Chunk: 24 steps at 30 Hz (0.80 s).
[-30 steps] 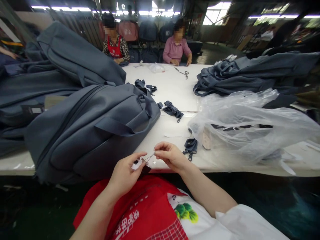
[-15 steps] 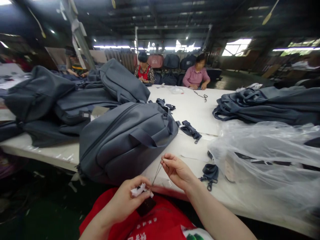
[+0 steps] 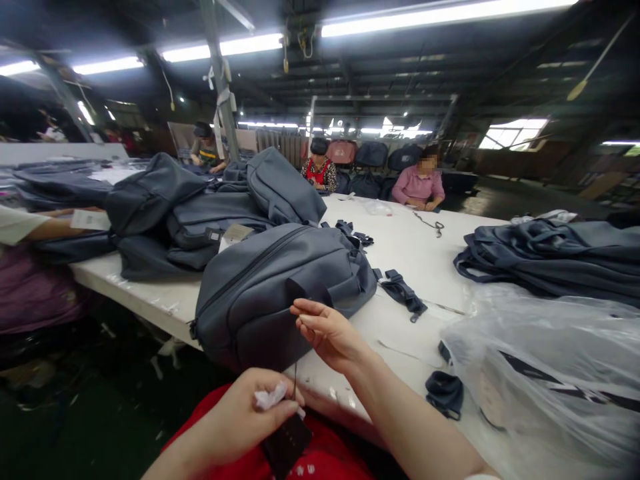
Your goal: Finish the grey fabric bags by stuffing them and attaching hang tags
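A: What is held by the left hand (image 3: 253,412)?

B: A white scrap (image 3: 271,397), a black tag (image 3: 286,445) and a dark cord (image 3: 295,381) are gripped in its fingers. The tag is positioned in front of the red apron (image 3: 313,467), off the bench (image 3: 410,243).

A: What has been changed?

B: The right hand (image 3: 333,337) has been raised and the gap between the hands widened. The cord, previously stretched between both hands, is now seen rising steeply from the left.

A: Is it held by the right fingers?

B: That cannot be told. The fingers are curled, tips close together, but the cord's upper end is lost against the dark bag (image 3: 250,300) lying on the bench.

A: What is meant for the work?

B: The tag is judged secured by the left hand; the cord's tension is left unconfirmed.
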{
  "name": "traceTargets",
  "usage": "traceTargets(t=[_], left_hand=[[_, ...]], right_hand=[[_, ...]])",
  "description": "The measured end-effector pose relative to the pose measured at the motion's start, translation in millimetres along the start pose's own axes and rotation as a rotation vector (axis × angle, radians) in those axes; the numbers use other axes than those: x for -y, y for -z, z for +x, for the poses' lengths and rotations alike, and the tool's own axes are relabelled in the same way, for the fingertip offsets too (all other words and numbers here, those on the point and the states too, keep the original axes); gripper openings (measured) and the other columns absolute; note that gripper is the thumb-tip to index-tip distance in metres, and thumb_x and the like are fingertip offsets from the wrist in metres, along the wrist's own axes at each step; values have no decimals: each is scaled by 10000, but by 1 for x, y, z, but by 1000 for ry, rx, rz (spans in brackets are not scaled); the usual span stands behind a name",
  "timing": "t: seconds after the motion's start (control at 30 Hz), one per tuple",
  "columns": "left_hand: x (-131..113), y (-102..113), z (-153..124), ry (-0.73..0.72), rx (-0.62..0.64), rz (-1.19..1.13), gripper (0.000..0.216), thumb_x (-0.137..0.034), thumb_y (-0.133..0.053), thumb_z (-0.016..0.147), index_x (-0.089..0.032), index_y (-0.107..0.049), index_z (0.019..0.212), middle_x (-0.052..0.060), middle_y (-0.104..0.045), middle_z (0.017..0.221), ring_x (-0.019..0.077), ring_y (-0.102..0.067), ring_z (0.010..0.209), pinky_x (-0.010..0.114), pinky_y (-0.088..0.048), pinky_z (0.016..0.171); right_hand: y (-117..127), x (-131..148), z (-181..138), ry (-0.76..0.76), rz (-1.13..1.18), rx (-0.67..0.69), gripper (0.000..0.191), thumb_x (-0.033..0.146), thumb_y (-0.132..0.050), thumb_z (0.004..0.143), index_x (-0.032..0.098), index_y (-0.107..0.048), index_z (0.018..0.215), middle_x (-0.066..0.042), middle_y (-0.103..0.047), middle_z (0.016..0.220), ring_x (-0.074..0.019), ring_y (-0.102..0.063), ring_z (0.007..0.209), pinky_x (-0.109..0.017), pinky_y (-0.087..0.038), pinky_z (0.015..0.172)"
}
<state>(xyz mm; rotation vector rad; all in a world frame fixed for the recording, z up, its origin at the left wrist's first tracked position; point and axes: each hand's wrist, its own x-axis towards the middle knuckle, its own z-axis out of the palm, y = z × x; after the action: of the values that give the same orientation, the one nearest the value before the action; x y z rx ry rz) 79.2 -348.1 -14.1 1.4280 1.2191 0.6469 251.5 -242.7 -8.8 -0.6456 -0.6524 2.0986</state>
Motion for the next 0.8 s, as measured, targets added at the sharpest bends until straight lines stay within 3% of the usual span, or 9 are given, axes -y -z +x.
traceTargets(t=[0.13, 0.27, 0.43, 0.53, 0.6, 0.67, 0.73, 0.8], left_hand=[[-6, 10, 5, -54, -186, 74, 320, -437, -597, 813, -135, -661, 727, 39, -627, 671, 160, -545, 645, 250, -417, 607], [-7, 17, 9, -100, -293, 86, 248, -399, -622, 814, -163, -666, 877, 46, -676, 807, 182, -600, 750, 262, -456, 705], [-4, 16, 9, -134, -227, -19, 287, -441, -654, 805, -156, -624, 819, 60, -680, 783, 188, -614, 742, 272, -468, 703], [-8, 12, 8, -73, -42, -35, 302, -437, -672, 794, -137, -663, 831, 76, -700, 803, 185, -617, 731, 266, -464, 680], [-16, 11, 7, -37, 38, 13, 301, -431, -662, 798, -131, -691, 806, 70, -700, 767, 174, -607, 689, 254, -453, 645], [-30, 16, 6, -55, -71, 69, 298, -430, -644, 810, -141, -704, 778, 56, -701, 741, 168, -608, 682, 244, -454, 644], [-46, 27, 8, -99, -314, 97, 307, -452, -640, 809, -155, -712, 777, 48, -710, 744, 176, -625, 697, 237, -465, 643], [-61, 40, 13, -115, -565, 81, 329, -486, -665, 777, -163, -719, 809, 50, -725, 762, 181, -635, 670, 231, -464, 585]], right_hand=[[-1, -1, 3, 82, -15, 61, 631, 94, -868, 581, 163, -629, 1161, -36, -729, 917, -81, -681, 680, -133, -552, 635], [0, 7, 1, 166, -30, 90, 658, 93, -861, 589, 188, -603, 1187, -17, -716, 912, -73, -668, 670, -131, -540, 613], [0, 13, 1, 165, -37, 40, 628, 90, -857, 571, 183, -601, 1136, -23, -707, 949, -70, -656, 682, -131, -528, 608], [2, 12, 2, 166, -97, 55, 709, 127, -851, 578, 248, -535, 1201, -33, -691, 1072, -72, -645, 658, -157, -511, 570], [4, 14, 3, 213, -264, 88, 703, 200, -824, 632, 282, -510, 1256, -41, -669, 1130, -89, -634, 634, -190, -490, 525], [8, 20, 8, 354, -537, 42, 586, 258, -781, 686, 260, -568, 1231, -58, -661, 1127, -112, -614, 635, -224, -471, 515], [10, 31, 16, 564, -773, -114, 437, 256, -757, 693, 209, -659, 1116, -75, -667, 1062, -130, -583, 668, -251, -472, 562], [8, 42, 27, 716, -830, -219, 442, 217, -741, 669, 204, -675, 1105, -74, -664, 1068, -125, -550, 660, -262, -470, 596]])
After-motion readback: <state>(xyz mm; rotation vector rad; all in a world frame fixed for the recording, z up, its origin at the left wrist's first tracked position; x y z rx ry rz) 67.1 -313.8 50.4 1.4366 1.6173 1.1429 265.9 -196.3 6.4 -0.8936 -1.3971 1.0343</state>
